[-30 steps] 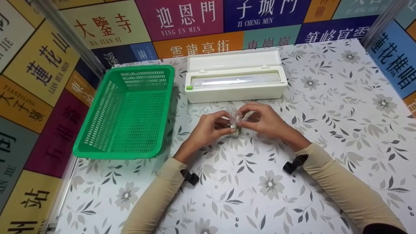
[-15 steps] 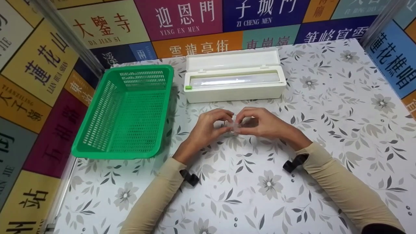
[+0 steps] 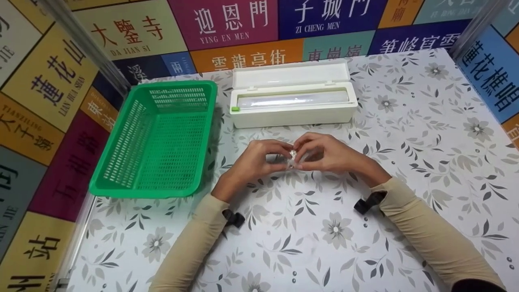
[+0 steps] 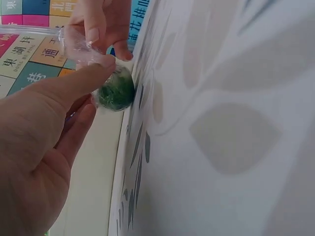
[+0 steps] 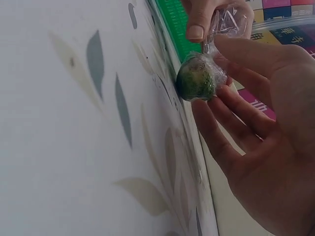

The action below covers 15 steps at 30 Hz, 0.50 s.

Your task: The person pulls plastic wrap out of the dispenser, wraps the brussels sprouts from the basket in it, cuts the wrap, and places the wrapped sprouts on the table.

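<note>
Between the hands is a small round green fruit (image 5: 194, 81), wrapped in clear cling film (image 4: 81, 49) that bunches up above it. In the left wrist view the fruit shows dark green, close against the tabletop. My left hand (image 3: 261, 158) pinches the gathered film from the left, thumb and fingertips right at the top of the fruit. From the other side my right hand (image 3: 326, 154) pinches the film too, its lower fingers spread beside the fruit in the right wrist view. Seen from the head, fingers hide most of the fruit.
A green perforated basket (image 3: 94, 178) stands to the left. Behind the hands lies a white cling film box (image 3: 292, 118), lid up, with a roll inside and a small green slider at its left end. Printed panels (image 3: 231, 24) border the flowered tabletop (image 3: 308, 251).
The loose film standing up between the fingertips has been drawn down and bunched. Both hands have come closer together, with the fingers shifting their hold on the film.
</note>
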{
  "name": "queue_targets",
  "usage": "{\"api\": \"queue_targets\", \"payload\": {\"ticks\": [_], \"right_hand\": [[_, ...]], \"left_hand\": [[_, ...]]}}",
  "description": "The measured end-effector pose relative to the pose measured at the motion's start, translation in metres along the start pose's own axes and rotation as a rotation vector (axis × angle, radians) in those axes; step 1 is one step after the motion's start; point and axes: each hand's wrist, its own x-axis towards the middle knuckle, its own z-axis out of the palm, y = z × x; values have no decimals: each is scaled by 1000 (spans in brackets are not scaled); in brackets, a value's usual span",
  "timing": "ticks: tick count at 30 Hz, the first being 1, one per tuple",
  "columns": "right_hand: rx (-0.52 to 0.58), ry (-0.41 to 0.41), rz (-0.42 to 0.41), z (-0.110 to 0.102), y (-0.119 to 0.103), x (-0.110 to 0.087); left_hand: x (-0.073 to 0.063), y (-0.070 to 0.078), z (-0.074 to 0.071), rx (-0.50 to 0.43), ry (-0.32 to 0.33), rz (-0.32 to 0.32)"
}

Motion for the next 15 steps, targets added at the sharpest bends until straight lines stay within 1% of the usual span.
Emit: {"api": "queue_targets", "payload": {"ticks": [3,8,10,15], "right_hand": [[1,-5,12,0,0,0],[1,10,20,-2,2,0],[20,18,14,-3,2,0],[69,33,-11,0,3,1]], "left_hand": [[0,0,-1,1,-19,-3],[-2,0,-1,-56,-31,-26],[-3,0,-1,-72,-28,-24],[-2,-1,1,-75,-11,-7]]}}
